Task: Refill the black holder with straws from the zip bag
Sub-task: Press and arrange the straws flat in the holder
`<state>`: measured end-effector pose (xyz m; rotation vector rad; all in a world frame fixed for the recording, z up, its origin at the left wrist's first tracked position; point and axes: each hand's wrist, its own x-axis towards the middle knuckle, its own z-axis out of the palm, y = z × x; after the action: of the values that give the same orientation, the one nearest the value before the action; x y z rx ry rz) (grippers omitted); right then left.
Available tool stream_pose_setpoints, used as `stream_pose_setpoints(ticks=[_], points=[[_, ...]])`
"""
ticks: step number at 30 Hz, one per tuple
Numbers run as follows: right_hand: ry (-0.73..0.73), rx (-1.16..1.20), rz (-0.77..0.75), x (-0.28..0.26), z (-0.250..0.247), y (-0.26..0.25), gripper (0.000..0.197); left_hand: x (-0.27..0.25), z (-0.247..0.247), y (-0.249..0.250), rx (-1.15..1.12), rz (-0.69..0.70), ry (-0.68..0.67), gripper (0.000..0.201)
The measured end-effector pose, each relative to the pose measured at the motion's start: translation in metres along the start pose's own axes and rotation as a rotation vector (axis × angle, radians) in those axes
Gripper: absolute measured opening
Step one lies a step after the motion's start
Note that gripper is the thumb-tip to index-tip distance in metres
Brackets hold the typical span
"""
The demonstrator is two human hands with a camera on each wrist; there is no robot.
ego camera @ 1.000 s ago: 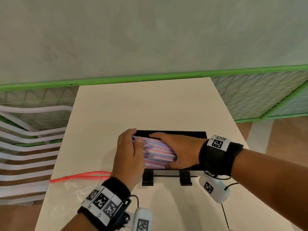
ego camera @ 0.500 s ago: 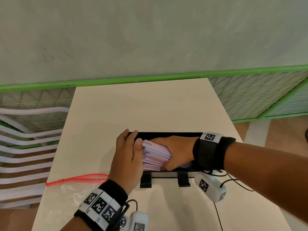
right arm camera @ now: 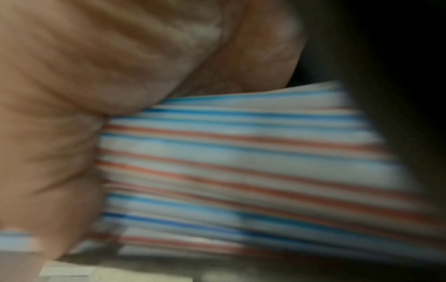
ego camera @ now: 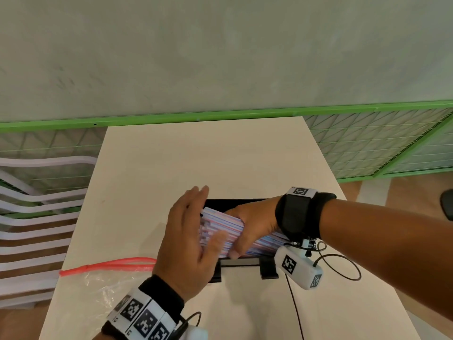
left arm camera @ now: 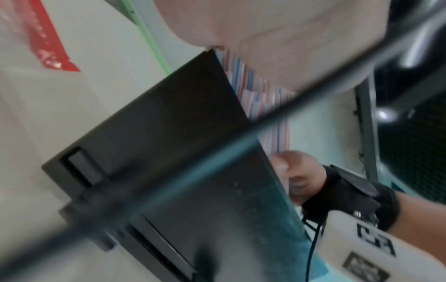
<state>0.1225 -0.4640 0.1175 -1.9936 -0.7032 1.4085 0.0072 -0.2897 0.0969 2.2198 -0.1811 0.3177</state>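
A bundle of red-, blue- and white-striped straws (ego camera: 221, 225) lies tilted in the top of the black holder (ego camera: 239, 261), its left end raised. My right hand (ego camera: 253, 224) grips the bundle from above, thumb on the near side. My left hand (ego camera: 191, 222) stands upright with straight fingers, its palm against the straws' left ends. The left wrist view shows the holder's front wall (left arm camera: 169, 143) with straws (left arm camera: 253, 91) behind it. Close up in the right wrist view are the straws (right arm camera: 241, 162) under my palm. The clear zip bag (ego camera: 98, 283) lies flat at the left.
The holder stands on a cream table (ego camera: 196, 155) whose far half is bare. The bag's red zipper strip (ego camera: 110, 263) points toward my left wrist. A green-framed mesh fence (ego camera: 367, 143) runs behind the table, and white chair slats (ego camera: 31, 217) are at the left.
My right hand went from lying flat on the straws to gripping them. The bundle's left end has risen. My left fingers have straightened and lifted higher against the straw ends.
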Motion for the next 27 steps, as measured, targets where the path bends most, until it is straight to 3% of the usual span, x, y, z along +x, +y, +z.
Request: stream_pose_setpoints(ticks=[6, 16, 23, 27], points=[[-0.104, 0.015, 0.044, 0.004, -0.001, -0.003, 0.043, -0.002, 0.003, -0.005, 0.361, 0.067, -0.169, 0.054], [-0.171, -0.026, 0.040, 0.001, -0.014, -0.015, 0.048, -0.007, 0.000, -0.011, 0.293, 0.077, -0.154, 0.064], [-0.222, 0.097, 0.133, 0.001, -0.004, -0.002, 0.049, -0.007, 0.000, -0.014, 0.421, 0.093, -0.237, 0.066], [-0.250, 0.103, 0.188, 0.001, -0.004, 0.000, 0.033, -0.007, -0.001, -0.013, 0.469, 0.130, -0.272, 0.065]])
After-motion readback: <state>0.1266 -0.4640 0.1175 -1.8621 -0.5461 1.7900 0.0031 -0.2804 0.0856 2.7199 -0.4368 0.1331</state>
